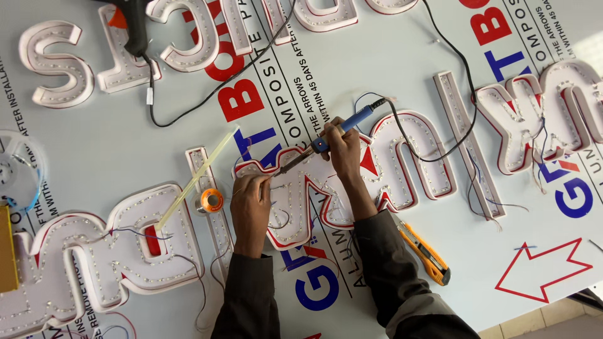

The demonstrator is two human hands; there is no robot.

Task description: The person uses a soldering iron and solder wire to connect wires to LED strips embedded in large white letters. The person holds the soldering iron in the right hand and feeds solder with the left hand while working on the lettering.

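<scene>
My right hand (344, 150) grips a blue-handled soldering iron (352, 120), its metal tip slanting down-left to a spot near my left hand's fingertips. My left hand (250, 204) pinches thin wire over a white channel letter (295, 201) with red edges and rows of small lights inside. Both hands rest on this letter at the middle of the white sheet (125, 144). The iron's black cord (440, 150) loops away to the right and up.
Other white channel letters lie all around, left (94, 251), right (534, 119) and top (56, 63). An orange utility knife (427, 253), a small solder spool (210, 200), a pale glue stick (198, 179) and a black glue gun (134, 25) lie nearby.
</scene>
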